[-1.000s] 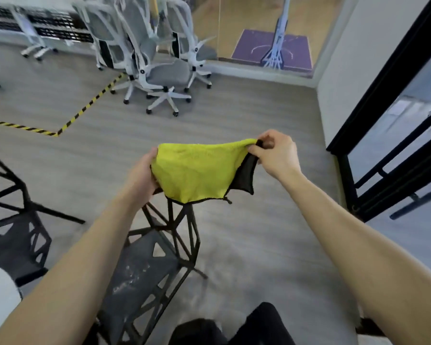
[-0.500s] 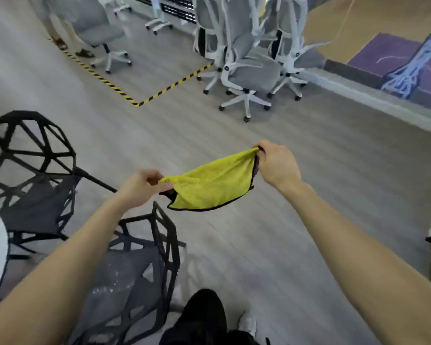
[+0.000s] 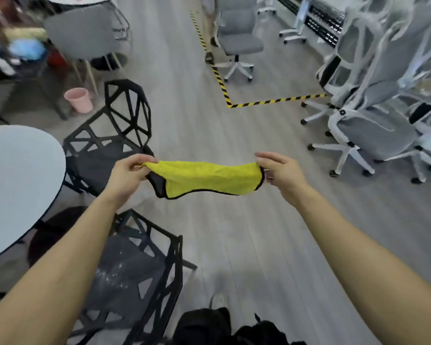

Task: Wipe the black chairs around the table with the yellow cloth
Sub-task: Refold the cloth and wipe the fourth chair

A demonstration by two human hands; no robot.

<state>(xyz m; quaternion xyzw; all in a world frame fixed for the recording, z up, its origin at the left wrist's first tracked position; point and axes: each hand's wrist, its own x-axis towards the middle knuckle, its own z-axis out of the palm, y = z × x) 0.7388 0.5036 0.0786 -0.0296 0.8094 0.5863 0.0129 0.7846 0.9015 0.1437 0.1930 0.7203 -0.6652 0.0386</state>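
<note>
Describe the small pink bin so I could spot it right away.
Start at the round white table on the left, then look past the farther black chair beside it. The pink bin stands on the floor just beyond, the only pink thing among grey and black furniture.

Bright yellow microfibre cloth point(image 3: 207, 176), thin black edging, dark grey underside at one corner. Two black lattice-frame chairs point(image 3: 125, 120), grey seats; nearer one point(image 3: 135, 267) speckled white. Pale blue-white round surface point(image 3: 15, 185). Grey wood-grain plank floor point(image 3: 246, 245). Yellow-and-black striped floor tape point(image 3: 271, 102). Pink plastic bin point(image 3: 79, 99). Grey office chairs point(image 3: 373, 130), white frames.
</note>
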